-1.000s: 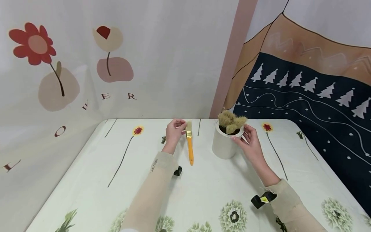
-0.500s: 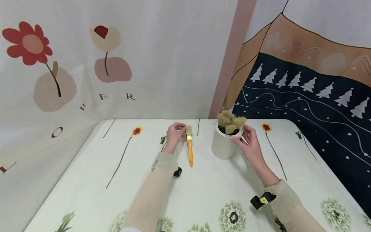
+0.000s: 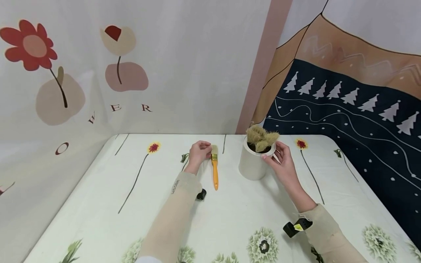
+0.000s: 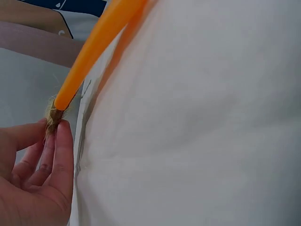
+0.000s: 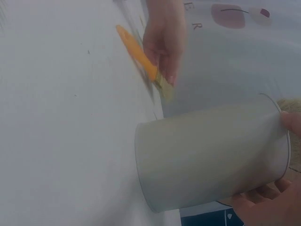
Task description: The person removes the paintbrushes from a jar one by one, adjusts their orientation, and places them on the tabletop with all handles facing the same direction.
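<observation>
In the head view, my left hand [image 3: 199, 155] pinches a paintbrush [image 3: 215, 172] by its pale bristles. The orange handle points toward me. In the left wrist view, the thumb and fingertips meet at the bristles, below the orange handle [image 4: 89, 54]. My right hand [image 3: 283, 162] grips an off-white plant pot [image 3: 252, 165] at its rim from the right, thumb in front. Dry, fuzzy tan tufts [image 3: 261, 138] rise from dark filling in the pot. The right wrist view shows the pot's smooth side [image 5: 211, 155], with fingers around the rim end.
A white cloth with printed flowers covers the table [image 3: 243, 215]. Behind it hangs a pale printed backdrop [image 3: 197, 73]. On the right, a dark blue cloth with white trees [image 3: 329, 109] drapes along the table's edge.
My left hand has come slightly toward me with the paintbrush. The right hand and the plant pot have stayed nearly in place. The head view has shifted a little.
</observation>
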Tool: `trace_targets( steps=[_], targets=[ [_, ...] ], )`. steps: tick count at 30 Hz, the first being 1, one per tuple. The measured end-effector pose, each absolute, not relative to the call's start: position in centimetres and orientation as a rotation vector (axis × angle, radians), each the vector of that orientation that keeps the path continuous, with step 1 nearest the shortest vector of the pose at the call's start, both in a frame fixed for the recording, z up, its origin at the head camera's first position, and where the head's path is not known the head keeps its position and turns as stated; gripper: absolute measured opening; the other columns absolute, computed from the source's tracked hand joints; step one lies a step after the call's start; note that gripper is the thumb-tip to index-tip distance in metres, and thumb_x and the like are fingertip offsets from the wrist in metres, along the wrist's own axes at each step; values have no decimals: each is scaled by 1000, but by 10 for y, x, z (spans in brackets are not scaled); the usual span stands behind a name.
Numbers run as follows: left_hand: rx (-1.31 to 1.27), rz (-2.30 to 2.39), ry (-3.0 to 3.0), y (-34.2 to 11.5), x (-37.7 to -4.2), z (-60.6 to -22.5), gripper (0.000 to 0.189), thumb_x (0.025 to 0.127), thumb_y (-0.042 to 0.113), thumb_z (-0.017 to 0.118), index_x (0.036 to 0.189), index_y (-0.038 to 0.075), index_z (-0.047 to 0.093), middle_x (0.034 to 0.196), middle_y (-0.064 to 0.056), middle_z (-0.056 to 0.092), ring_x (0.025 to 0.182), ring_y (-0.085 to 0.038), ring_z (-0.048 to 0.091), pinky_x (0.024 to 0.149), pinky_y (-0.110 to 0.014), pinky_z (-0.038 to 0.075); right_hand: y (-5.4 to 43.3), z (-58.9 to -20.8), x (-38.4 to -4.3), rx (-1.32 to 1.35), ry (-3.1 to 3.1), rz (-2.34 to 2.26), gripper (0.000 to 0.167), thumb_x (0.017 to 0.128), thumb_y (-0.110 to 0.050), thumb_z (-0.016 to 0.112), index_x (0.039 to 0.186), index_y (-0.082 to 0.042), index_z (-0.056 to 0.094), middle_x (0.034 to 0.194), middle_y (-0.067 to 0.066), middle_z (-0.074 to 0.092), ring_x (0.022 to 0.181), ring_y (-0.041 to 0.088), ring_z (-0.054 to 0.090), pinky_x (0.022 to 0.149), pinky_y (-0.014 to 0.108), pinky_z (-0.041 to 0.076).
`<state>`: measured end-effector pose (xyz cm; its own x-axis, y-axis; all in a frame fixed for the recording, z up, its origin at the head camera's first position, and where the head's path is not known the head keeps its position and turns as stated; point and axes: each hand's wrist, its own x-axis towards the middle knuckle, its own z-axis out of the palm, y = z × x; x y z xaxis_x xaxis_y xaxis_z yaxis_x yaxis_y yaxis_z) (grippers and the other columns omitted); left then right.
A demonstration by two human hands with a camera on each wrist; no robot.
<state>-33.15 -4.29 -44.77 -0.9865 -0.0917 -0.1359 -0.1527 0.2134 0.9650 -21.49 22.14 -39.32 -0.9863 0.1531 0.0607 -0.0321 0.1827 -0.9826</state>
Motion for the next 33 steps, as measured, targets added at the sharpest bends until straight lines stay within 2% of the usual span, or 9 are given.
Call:
trace_targets(
  steps=[10, 14, 22, 29, 33],
  targets=[
    [-209, 1903, 2364, -45, -326, -445, 24, 96, 4, 64, 120, 3, 65, 122, -19, 67, 105, -30, 70, 87, -31, 62, 220, -394, -214, -129, -2303, 1918, 77, 97, -13, 64, 156, -6, 15, 165, 15, 20, 154, 27, 22, 126, 44, 24],
    [-208, 1899, 2360, -46, -326, -445, 27, 95, 5, 65, 122, 3, 65, 124, -18, 67, 106, -30, 70, 87, -31, 62, 220, -393, -214, -128, -2301, 1918, 77, 97, -14, 64, 156, -6, 15, 165, 15, 20, 154, 27, 22, 127, 44, 24],
    [-194, 1913, 2384, -50, -330, -440, 30, 93, 4, 66, 123, 2, 65, 122, -17, 69, 99, -21, 67, 79, -23, 60, 219, -393, -213, -129, -2300, 1923, 77, 97, -14, 64, 156, -6, 15, 166, 14, 20, 154, 27, 22, 127, 44, 24],
    [-165, 1931, 2384, -52, -328, -434, 31, 95, 3, 64, 126, 0, 64, 123, -19, 68, 111, -29, 68, 91, -36, 61, 219, -392, -214, -142, -2302, 1926, 78, 98, -15, 64, 157, -6, 14, 166, 14, 19, 154, 27, 21, 127, 44, 23],
    [-152, 1940, 2386, -53, -327, -433, 30, 95, 3, 64, 125, 0, 64, 123, -19, 68, 112, -31, 68, 93, -37, 60, 220, -391, -213, -139, -2298, 1931, 78, 98, -14, 64, 157, -6, 13, 166, 14, 17, 154, 27, 21, 127, 44, 23]
  ],
)
